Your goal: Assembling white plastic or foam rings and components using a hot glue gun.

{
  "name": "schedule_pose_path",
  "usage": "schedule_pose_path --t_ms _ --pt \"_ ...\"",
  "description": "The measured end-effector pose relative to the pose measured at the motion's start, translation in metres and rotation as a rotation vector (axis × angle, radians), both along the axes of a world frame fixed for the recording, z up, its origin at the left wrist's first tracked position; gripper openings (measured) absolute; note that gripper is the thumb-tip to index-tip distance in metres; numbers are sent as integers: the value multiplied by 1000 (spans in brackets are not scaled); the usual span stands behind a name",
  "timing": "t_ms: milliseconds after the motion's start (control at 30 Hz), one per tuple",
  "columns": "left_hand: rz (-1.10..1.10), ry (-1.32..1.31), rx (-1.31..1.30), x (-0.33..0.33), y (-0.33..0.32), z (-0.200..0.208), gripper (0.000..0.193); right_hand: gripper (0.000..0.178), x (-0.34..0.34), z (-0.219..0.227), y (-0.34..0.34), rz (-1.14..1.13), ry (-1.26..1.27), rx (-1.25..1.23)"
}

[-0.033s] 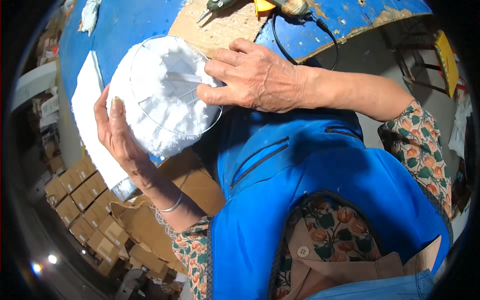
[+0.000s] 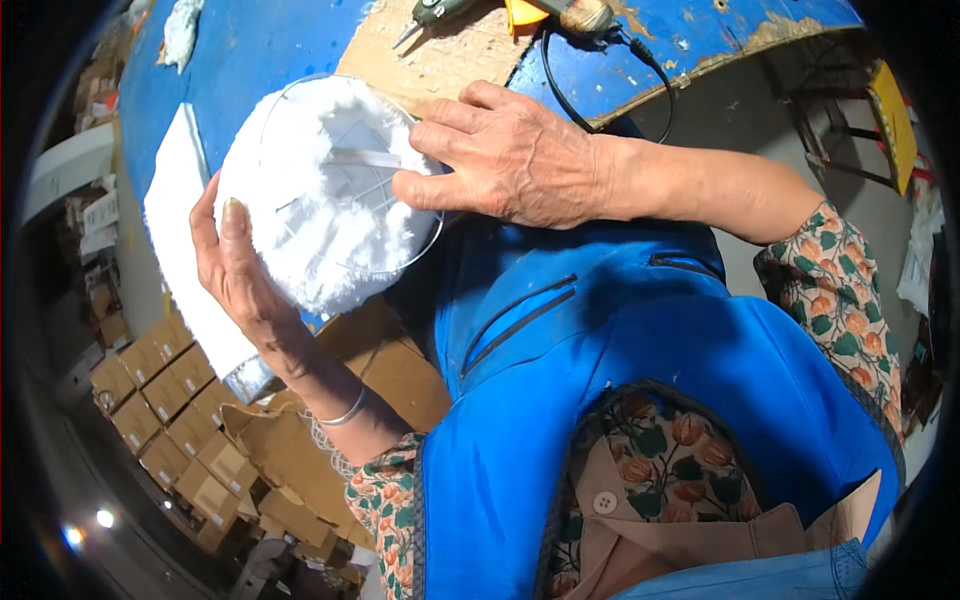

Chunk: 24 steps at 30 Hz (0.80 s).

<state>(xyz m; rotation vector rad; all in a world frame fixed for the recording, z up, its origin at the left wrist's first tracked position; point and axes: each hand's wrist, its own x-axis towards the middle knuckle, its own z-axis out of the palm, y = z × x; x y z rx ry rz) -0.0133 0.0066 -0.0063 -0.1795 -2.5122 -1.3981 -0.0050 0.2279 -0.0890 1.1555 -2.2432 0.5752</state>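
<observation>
A round wire frame covered in white plush, much like a lampshade, is held with its open end up. Inside it I see a pale strip and thin crossing wires. A wire ring runs along its rim, partly lost in the pile. My left hand cups the left side, thumb over the plush and fingers behind. My right hand lies at the right rim with bent fingers, pinching the edge; the fingertips are partly hidden.
A glue gun with a yellow trigger and black cord lies on a wooden board on the blue table. A white plush piece hangs at left. Cardboard boxes are stacked at lower left; a yellow-backed chair stands right.
Less of the wire ring shows against the plush at the left and lower edge. Both hands keep nearly the same place and grip.
</observation>
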Motion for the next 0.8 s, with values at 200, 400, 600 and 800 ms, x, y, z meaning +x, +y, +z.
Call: schedule_pose_path --t_ms 200,400,600,800 --pt "-73 95 -26 7 -8 -1 47 50 3 18 24 172 -250 -307" --pt "-41 31 26 9 -11 -7 47 37 -24 3 18 305 -517 -148" --pt "18 2 -17 4 4 3 47 28 -57 24 15 498 -689 9" --pt "-7 -19 -29 2 3 3 48 35 -55 21 26 512 -837 59"
